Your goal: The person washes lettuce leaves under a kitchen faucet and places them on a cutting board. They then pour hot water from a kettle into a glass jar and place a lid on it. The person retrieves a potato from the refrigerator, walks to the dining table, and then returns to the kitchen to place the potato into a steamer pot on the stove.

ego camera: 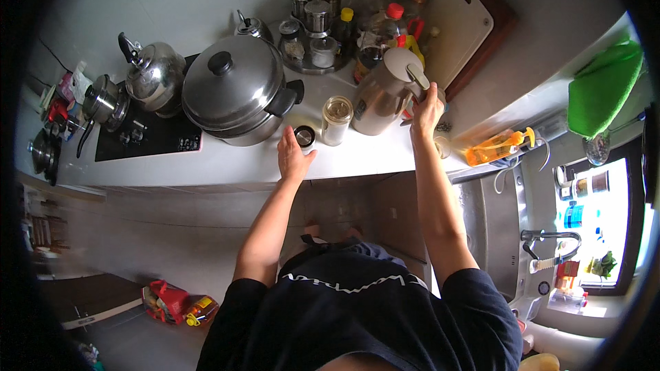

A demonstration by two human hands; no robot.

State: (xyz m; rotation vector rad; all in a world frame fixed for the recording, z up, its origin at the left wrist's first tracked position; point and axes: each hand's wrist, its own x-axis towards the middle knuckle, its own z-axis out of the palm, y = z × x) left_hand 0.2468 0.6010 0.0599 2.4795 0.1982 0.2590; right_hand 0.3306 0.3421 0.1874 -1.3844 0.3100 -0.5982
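My right hand (428, 113) is closed around the handle of a metal thermos jug (380, 100) with a pale lid, which stands upright on the white counter (381, 159). Left of the jug is an upright clear jar or bottle (336, 126), with no lid on it. Beside it, a small dark-rimmed round cap (304, 136) lies on the counter. My left hand (294, 157) is next to this cap, fingers pointing away from me; whether the fingertips touch it, I cannot tell. A large lidded steel pot (234, 87) stands beyond and left of that hand.
A steel kettle (155, 80) and a saucepan (101, 103) stand by the black cooktop (139, 139). Behind are a round condiment rack (317, 64) and bottles. At right are a white cutting board (464, 26), an orange bottle (495, 148) and a steel sink (495, 232).
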